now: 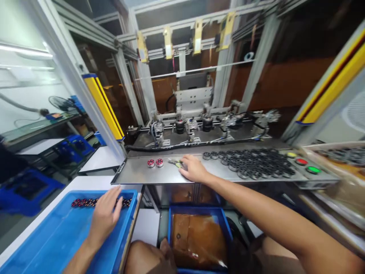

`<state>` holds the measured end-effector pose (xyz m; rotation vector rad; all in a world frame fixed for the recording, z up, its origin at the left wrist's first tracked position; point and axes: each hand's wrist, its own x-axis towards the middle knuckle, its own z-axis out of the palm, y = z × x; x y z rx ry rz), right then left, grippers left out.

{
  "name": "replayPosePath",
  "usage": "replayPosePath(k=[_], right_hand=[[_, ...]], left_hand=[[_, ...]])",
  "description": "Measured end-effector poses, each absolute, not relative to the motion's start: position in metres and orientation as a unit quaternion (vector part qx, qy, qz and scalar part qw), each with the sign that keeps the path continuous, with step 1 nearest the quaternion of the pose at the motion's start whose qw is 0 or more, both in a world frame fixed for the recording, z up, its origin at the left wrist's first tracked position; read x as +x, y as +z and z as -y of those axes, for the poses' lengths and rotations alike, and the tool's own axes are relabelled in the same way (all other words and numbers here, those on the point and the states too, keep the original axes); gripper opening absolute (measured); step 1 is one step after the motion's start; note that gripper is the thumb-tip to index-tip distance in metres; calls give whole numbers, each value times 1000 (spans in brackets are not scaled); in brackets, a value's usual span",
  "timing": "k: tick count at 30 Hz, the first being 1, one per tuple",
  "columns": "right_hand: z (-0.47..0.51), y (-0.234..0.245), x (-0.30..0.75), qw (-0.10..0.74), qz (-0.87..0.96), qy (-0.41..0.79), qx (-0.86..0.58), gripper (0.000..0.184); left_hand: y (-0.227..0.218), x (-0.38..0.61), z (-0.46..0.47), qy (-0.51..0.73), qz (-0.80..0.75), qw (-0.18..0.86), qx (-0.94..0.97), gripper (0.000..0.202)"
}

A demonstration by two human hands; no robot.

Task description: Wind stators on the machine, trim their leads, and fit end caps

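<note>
My right hand (194, 168) is on the metal shelf, its fingers closed around the handle end of small pliers (176, 163) with yellow-green grips. The tips of the pliers point left, toward two round red-and-silver motor parts (155, 163). My left hand (106, 211) hovers over a blue tray (51, 232), fingers stretched and thumb apart. Beneath and beside it runs a row of small red-and-black motor parts (84, 202), partly hidden by the hand. Nothing shows in the left hand's grasp.
Many dark metal rings (251, 163) crowd the shelf's right side, beside yellow, red and green buttons (301, 161). Behind the shelf stands a machine with several clamping stations (194, 125). Yellow light-curtain bars (104, 106) flank it. A lower blue bin (199, 210) sits between my knees.
</note>
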<state>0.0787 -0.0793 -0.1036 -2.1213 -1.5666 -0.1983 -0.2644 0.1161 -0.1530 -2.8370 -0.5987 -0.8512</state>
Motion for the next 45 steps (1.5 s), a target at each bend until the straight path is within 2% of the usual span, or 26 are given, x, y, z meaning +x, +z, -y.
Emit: replayPosePath(k=[4, 9, 14, 17, 21, 23, 25, 28, 31, 36, 40, 43, 45], right_hand=[[84, -102, 78, 227, 570, -68, -787, 35], [87, -104, 78, 210, 560, -62, -799, 35], [89, -105, 77, 236, 552, -49, -799, 30], [90, -96, 76, 280, 553, -33, -784, 27], [108, -72, 60, 377, 555, -7, -742, 36], [130, -61, 39, 420, 560, 25, -713, 36], [160, -56, 10, 448, 570, 99, -681, 29], [207, -50, -33, 540, 517, 314, -585, 34], [237, -46, -57, 612, 428, 433, -504, 34], [257, -51, -38, 648, 406, 506, -400, 31], [275, -72, -4, 623, 416, 566, -345, 32], [283, -95, -9, 617, 386, 579, -366, 26], [283, -104, -30, 646, 337, 577, -370, 35]], left_hand=[[-117, -184, -134, -294, 238, -74, -923, 41], [-107, -106, -144, -259, 269, -271, -887, 37], [-99, -97, -127, -299, 293, -368, -830, 36], [-84, -115, -101, -356, 291, -400, -793, 38], [-70, -155, -29, -427, 241, -441, -752, 64], [-70, -175, 19, -446, 220, -456, -738, 64], [-73, -190, 66, -461, 200, -466, -728, 62], [-76, -201, 118, -500, 122, -442, -734, 66], [-79, -200, 143, -480, 71, -456, -746, 75], [-80, -189, 157, -463, 51, -533, -706, 82], [-80, -188, 161, -434, 31, -582, -687, 79], [-84, -187, 161, -459, 12, -542, -704, 82], [-88, -186, 159, -480, 2, -494, -725, 88]])
